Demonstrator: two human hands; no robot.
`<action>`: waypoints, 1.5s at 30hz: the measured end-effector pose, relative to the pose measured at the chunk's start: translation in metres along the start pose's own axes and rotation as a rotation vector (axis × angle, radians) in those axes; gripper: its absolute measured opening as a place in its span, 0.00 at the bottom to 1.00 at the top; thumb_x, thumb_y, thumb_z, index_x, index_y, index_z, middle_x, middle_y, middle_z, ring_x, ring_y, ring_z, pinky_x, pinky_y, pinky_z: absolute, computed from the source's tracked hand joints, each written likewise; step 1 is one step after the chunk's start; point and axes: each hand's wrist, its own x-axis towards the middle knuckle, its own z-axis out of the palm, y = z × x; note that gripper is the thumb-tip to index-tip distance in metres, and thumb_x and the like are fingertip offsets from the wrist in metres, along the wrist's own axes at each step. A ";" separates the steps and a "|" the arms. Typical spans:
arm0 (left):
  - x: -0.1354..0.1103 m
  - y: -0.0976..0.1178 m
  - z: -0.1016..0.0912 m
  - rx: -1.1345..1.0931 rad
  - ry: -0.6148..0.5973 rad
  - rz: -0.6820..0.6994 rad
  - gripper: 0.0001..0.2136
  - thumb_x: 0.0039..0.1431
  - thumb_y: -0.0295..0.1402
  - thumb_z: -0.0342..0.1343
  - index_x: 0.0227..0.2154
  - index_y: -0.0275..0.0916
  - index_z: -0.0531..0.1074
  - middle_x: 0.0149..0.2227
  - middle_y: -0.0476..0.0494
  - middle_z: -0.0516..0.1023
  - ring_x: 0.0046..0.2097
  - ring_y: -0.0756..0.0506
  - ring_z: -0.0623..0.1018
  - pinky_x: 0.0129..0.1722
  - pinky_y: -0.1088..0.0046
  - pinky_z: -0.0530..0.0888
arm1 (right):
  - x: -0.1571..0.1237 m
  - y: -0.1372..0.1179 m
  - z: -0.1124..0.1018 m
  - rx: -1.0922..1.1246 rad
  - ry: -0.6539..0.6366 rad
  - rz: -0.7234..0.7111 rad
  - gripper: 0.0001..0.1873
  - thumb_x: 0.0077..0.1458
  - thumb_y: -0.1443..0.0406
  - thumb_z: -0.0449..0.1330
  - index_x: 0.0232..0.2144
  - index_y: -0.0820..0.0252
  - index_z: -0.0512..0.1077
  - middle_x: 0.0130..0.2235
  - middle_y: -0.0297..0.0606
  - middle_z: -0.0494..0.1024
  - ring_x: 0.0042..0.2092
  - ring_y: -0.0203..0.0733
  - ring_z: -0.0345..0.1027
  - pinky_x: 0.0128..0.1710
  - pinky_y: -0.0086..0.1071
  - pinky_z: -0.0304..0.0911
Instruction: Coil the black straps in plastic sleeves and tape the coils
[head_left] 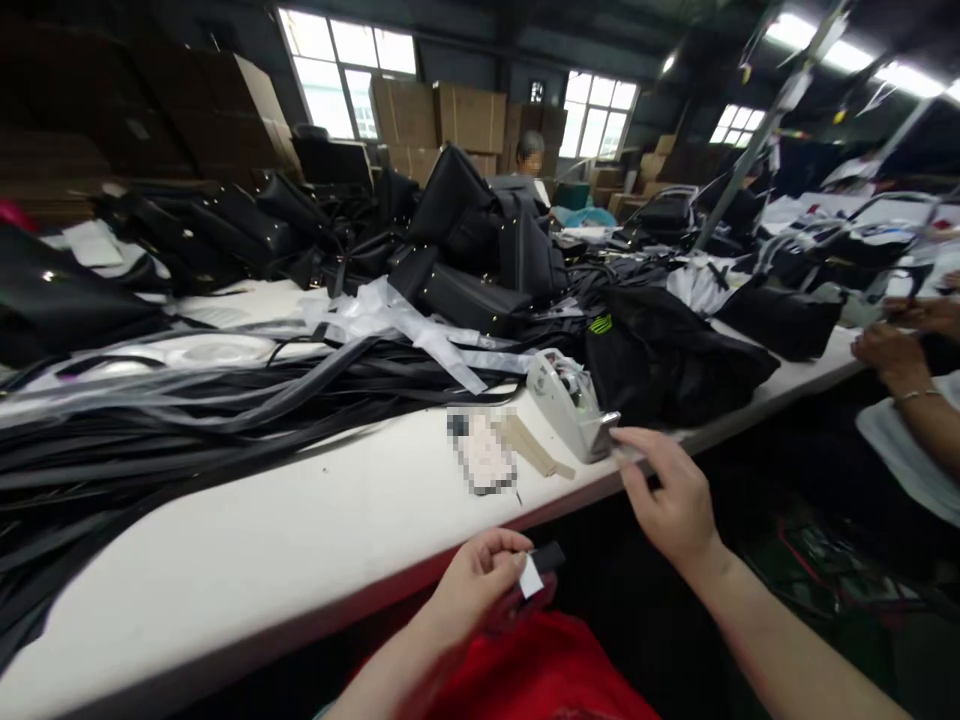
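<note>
Just beyond the table's front edge, my left hand [480, 578] is closed in a pinch on a black strap [551, 556]. A small white piece [531, 577], a label or bit of tape, lies against the strap by the fingertips. My right hand [675, 505] is at the front end of a white tape dispenser [556, 405], thumb and forefinger brought together. Between them shows a small translucent piece of tape [630, 453], partly covered by the fingers. Left of the dispenser lie flat tan strips [534, 447] and a blurred-out phone-like object [486, 455].
Long black straps [187, 430] spread over the left of the white table [300, 540]. Black bags [472, 230] are heaped behind, with white plastic strips [397, 320] in front. A black cloth bundle [667, 350] adjoins the dispenser. Another person's hands [896, 360] are at the right.
</note>
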 end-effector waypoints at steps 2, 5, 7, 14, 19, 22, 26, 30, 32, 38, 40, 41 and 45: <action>0.002 -0.006 0.001 -0.006 0.005 0.018 0.28 0.43 0.53 0.66 0.38 0.35 0.67 0.26 0.42 0.78 0.20 0.51 0.71 0.18 0.79 0.59 | 0.033 0.036 0.004 0.047 0.022 0.264 0.15 0.56 0.59 0.57 0.41 0.58 0.77 0.45 0.45 0.78 0.50 0.52 0.68 0.54 0.45 0.61; 0.004 -0.013 0.005 -0.045 0.022 0.036 0.29 0.40 0.54 0.67 0.35 0.35 0.68 0.23 0.44 0.76 0.20 0.50 0.71 0.20 0.78 0.60 | 0.066 0.075 0.019 0.164 -0.092 0.522 0.18 0.50 0.52 0.57 0.24 0.57 0.78 0.34 0.44 0.81 0.42 0.53 0.72 0.47 0.43 0.64; 0.005 -0.015 0.007 -0.063 0.034 0.054 0.28 0.40 0.54 0.67 0.34 0.36 0.68 0.22 0.45 0.75 0.21 0.50 0.72 0.21 0.77 0.61 | 0.073 0.085 0.028 0.223 -0.128 0.561 0.21 0.47 0.49 0.58 0.18 0.58 0.77 0.26 0.43 0.80 0.34 0.50 0.73 0.38 0.40 0.66; 0.005 -0.012 0.005 -0.011 0.044 0.081 0.27 0.44 0.54 0.65 0.36 0.35 0.67 0.24 0.42 0.77 0.20 0.51 0.71 0.19 0.79 0.58 | 0.046 0.073 0.017 0.301 -0.030 0.560 0.19 0.43 0.49 0.64 0.26 0.61 0.78 0.39 0.45 0.81 0.40 0.48 0.73 0.40 0.37 0.65; 0.009 -0.001 0.013 0.021 0.017 0.096 0.25 0.47 0.53 0.63 0.36 0.36 0.67 0.24 0.45 0.76 0.19 0.53 0.69 0.17 0.80 0.57 | 0.013 0.073 0.012 0.312 -0.113 0.738 0.20 0.45 0.49 0.63 0.24 0.61 0.74 0.22 0.38 0.76 0.27 0.44 0.71 0.29 0.35 0.66; 0.010 0.007 0.020 0.062 0.058 0.101 0.26 0.45 0.53 0.64 0.36 0.35 0.68 0.26 0.45 0.76 0.23 0.51 0.72 0.20 0.79 0.61 | -0.003 0.053 0.010 0.357 -0.140 0.791 0.21 0.44 0.48 0.65 0.24 0.60 0.73 0.21 0.37 0.75 0.26 0.42 0.70 0.29 0.34 0.67; 0.016 0.004 0.022 0.179 0.140 0.186 0.23 0.49 0.50 0.62 0.38 0.35 0.70 0.25 0.48 0.74 0.24 0.53 0.70 0.23 0.79 0.63 | -0.020 -0.007 0.006 0.590 -0.291 0.706 0.18 0.50 0.51 0.64 0.28 0.61 0.75 0.23 0.35 0.75 0.27 0.38 0.69 0.30 0.31 0.66; 0.020 -0.006 0.019 0.253 0.219 0.285 0.17 0.56 0.44 0.57 0.40 0.35 0.70 0.27 0.49 0.73 0.25 0.53 0.69 0.26 0.78 0.65 | -0.040 -0.053 0.015 0.745 -0.483 0.716 0.16 0.52 0.53 0.64 0.26 0.61 0.74 0.21 0.33 0.74 0.25 0.35 0.66 0.27 0.28 0.64; 0.020 -0.008 0.019 0.282 0.251 0.326 0.15 0.57 0.41 0.56 0.41 0.35 0.70 0.29 0.47 0.75 0.27 0.52 0.71 0.27 0.78 0.67 | -0.049 -0.059 0.025 0.775 -0.522 0.764 0.17 0.51 0.53 0.65 0.26 0.61 0.74 0.21 0.33 0.74 0.24 0.35 0.66 0.25 0.28 0.63; 0.015 -0.009 0.019 0.369 0.312 0.356 0.12 0.59 0.39 0.54 0.41 0.36 0.71 0.29 0.48 0.76 0.27 0.52 0.71 0.27 0.78 0.67 | -0.056 -0.052 0.041 0.743 -0.582 0.856 0.21 0.46 0.49 0.66 0.23 0.62 0.73 0.18 0.33 0.72 0.21 0.34 0.64 0.22 0.27 0.61; 0.014 -0.009 0.019 0.383 0.320 0.367 0.13 0.59 0.40 0.54 0.40 0.36 0.72 0.29 0.47 0.76 0.27 0.52 0.71 0.28 0.77 0.68 | -0.056 -0.051 0.042 0.769 -0.600 0.883 0.21 0.46 0.49 0.67 0.23 0.62 0.73 0.18 0.32 0.72 0.21 0.34 0.64 0.22 0.27 0.61; 0.013 -0.007 0.019 0.390 0.323 0.376 0.13 0.59 0.40 0.55 0.40 0.36 0.72 0.30 0.47 0.77 0.28 0.51 0.72 0.29 0.77 0.69 | -0.056 -0.051 0.042 0.800 -0.615 0.890 0.21 0.45 0.49 0.67 0.23 0.62 0.73 0.18 0.32 0.73 0.21 0.34 0.64 0.23 0.27 0.61; 0.005 0.002 0.022 0.427 0.395 0.411 0.12 0.55 0.39 0.59 0.36 0.35 0.75 0.32 0.43 0.79 0.34 0.46 0.77 0.36 0.72 0.73 | -0.061 -0.054 0.043 0.962 -0.683 0.875 0.21 0.46 0.50 0.68 0.29 0.64 0.76 0.25 0.36 0.77 0.26 0.35 0.67 0.28 0.28 0.63</action>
